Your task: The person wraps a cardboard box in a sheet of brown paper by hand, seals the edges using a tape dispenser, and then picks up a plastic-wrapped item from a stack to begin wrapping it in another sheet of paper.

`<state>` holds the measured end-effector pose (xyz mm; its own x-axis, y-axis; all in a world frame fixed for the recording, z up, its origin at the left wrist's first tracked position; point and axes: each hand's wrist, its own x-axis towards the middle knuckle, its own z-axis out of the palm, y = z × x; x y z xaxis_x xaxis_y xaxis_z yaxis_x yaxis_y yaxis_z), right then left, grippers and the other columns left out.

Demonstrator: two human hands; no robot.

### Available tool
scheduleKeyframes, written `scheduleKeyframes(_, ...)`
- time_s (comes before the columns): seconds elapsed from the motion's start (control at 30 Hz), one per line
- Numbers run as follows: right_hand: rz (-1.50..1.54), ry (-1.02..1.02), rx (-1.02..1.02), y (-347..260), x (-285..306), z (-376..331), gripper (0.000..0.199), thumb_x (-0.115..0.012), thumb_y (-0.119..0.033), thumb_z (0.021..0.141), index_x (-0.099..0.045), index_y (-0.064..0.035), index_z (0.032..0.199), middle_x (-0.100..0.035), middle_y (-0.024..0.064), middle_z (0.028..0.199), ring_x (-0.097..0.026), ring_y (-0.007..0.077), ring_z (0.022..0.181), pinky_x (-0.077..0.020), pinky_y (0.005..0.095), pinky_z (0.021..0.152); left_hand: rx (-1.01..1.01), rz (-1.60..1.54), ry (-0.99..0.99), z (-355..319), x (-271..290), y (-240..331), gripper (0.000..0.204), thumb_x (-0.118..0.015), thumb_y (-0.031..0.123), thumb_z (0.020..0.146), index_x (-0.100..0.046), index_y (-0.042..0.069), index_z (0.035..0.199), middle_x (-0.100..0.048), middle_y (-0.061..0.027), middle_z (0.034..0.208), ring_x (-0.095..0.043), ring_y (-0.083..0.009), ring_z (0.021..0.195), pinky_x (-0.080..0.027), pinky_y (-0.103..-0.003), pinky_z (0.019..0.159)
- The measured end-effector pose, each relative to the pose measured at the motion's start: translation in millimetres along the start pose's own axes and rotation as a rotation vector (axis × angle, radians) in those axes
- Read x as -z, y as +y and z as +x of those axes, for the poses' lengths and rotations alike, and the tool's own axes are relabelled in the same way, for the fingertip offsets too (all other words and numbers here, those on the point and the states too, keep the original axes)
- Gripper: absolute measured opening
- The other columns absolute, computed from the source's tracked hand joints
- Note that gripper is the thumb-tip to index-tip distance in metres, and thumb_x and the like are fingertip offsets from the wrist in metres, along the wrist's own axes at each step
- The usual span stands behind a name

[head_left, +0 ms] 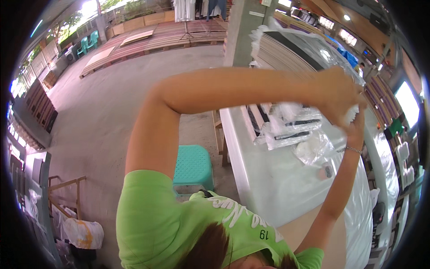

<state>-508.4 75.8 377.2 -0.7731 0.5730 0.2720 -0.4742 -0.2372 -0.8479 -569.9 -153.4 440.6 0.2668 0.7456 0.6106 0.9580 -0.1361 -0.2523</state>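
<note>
Both my arms reach to the far right over a table covered in clear plastic sheeting. My left hand is closed, its fingers curled and slightly blurred. Close against it is my right hand, also closed, with a chain bracelet at the wrist. A small white piece shows between the two hands; what it is I cannot make out. Under them lie several clear plastic packets with dark strips inside, and a crumpled clear bag. Behind my left forearm stands a stack of flat boards partly wrapped in plastic.
A green plastic stool stands left of the table. A concrete pillar rises behind it. Wooden pallets lie at the back. At lower left are a wooden frame and a white sack. A small reddish object lies on the table.
</note>
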Motion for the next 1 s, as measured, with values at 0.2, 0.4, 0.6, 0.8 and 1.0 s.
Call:
scheduleKeyframes(0.2,-0.050,-0.002,-0.028,-10.6,-19.4,10.0,0.051,-0.066,-0.037,0.088,-0.056,-0.0014,0.123,-0.063,0.0093,0.113,-0.063,0.0206,0.101,-0.0524,0.0342,0.089,0.677,0.047,-0.156,1.6,30.3,-199.1,0.073,-0.044,0.071,0.085,-0.060,0.014,0.127,-0.054,-0.0115,0.135,-0.056,-0.0283,0.117,-0.043,-0.039,0.099)
scheduleKeyframes(0.4,-0.323,-0.235,0.163,-15.2,29.2,28.3,0.053,-0.050,-0.010,0.095,-0.034,-0.0041,0.146,-0.040,0.0117,0.146,-0.041,0.0208,0.132,-0.0320,0.0327,0.110,0.705,-0.587,-0.109,-54.4,-11.2,-215.2,0.083,-0.054,0.069,0.082,-0.044,0.013,0.141,-0.051,-0.0136,0.137,-0.048,-0.0266,0.128,-0.038,-0.039,0.105)
scheduleKeyframes(0.6,-0.314,-0.077,0.207,12.8,25.3,8.6,0.047,-0.052,-0.014,0.094,-0.042,-0.0029,0.138,-0.046,0.0116,0.140,-0.044,0.0206,0.130,-0.0328,0.0326,0.109,0.934,-0.902,-0.178,-87.3,-5.2,-203.8,0.089,-0.068,0.059,0.079,-0.032,0.013,0.147,-0.042,-0.0160,0.144,-0.042,-0.0235,0.132,-0.037,-0.038,0.107)
scheduleKeyframes(0.8,-0.302,0.108,0.255,18.8,60.0,-69.5,0.041,-0.055,-0.019,0.093,-0.051,-0.0014,0.130,-0.052,0.0115,0.134,-0.046,0.0203,0.128,-0.0336,0.0326,0.109,0.958,-1.313,-0.154,-101.3,40.8,-99.4,0.095,-0.066,0.060,0.080,-0.031,0.001,0.145,-0.040,-0.0182,0.144,-0.043,-0.0265,0.129,-0.033,-0.035,0.109)
scheduleKeyframes(1.0,-0.321,0.161,0.264,35.2,70.8,-173.2,0.038,-0.057,-0.023,0.092,-0.059,0.0001,0.122,-0.058,0.0114,0.128,-0.049,0.0200,0.126,-0.0344,0.0325,0.108,1.106,-1.375,0.066,-127.7,18.0,-18.3,0.087,-0.066,0.056,0.082,-0.036,-0.003,0.140,-0.045,-0.0191,0.138,-0.047,-0.0265,0.125,-0.037,-0.035,0.105)
